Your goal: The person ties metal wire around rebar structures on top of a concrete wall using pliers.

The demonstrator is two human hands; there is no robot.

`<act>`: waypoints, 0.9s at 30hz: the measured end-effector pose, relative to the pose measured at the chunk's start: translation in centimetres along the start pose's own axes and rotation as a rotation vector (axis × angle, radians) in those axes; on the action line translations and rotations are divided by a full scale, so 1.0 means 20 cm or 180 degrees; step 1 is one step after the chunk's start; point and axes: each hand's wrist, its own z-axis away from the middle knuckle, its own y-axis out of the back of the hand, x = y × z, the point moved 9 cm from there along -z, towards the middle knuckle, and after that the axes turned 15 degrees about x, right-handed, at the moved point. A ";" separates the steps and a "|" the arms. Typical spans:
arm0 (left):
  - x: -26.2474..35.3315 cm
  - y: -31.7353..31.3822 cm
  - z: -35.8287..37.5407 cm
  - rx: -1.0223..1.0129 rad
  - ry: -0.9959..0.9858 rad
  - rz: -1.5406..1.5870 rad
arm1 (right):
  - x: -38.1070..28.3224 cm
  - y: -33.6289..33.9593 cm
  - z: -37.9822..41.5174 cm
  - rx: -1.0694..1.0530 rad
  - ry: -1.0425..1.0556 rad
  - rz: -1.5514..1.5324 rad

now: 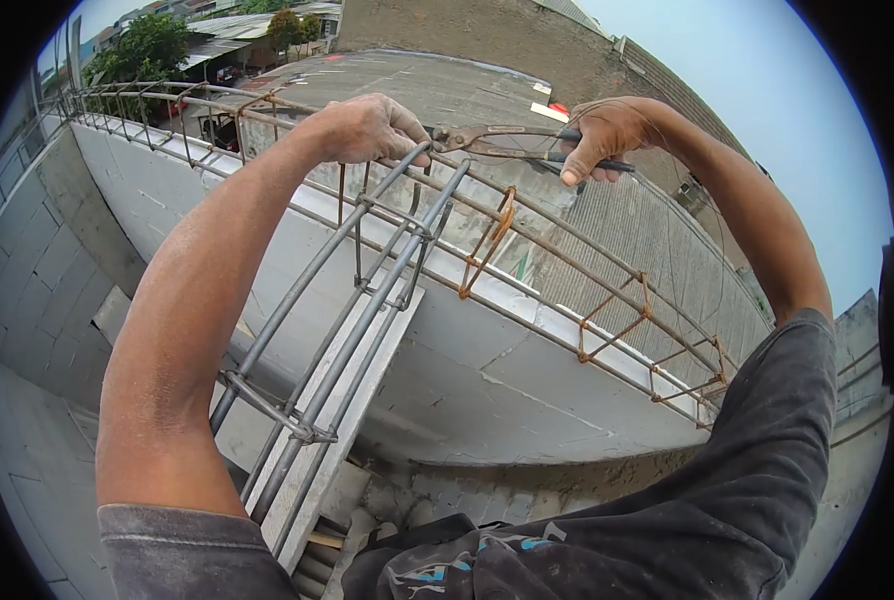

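My right hand [607, 142] is wrapped around the dark handles of a pair of pincers [502, 140]. The pincers' jaws [449, 138] point left, close to my left fingertips, where two rebar cages meet. My left hand [372, 130] is closed at that joint, its fingers at the hooked end of a grey rebar cage [317, 400]; a part of the grip is hidden. Rusty stirrups ring the long rebar cage [557, 255] that runs along the wall top. Thin wire [657, 125] loops from my right hand past the wrist and hangs down.
Under the long cage is a white block wall [527, 370]. A pale board or beam [342, 440] lies beneath the grey cage. Beyond the wall are a corrugated roof [637, 260], a taller rendered wall [447, 40] and trees [147, 45]. Far below, the floor holds rubble.
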 end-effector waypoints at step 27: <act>0.30 0.01 -0.11 0.0039 -0.0447 0.0611 | -0.33 0.31 0.19 0.2895 0.1221 0.2806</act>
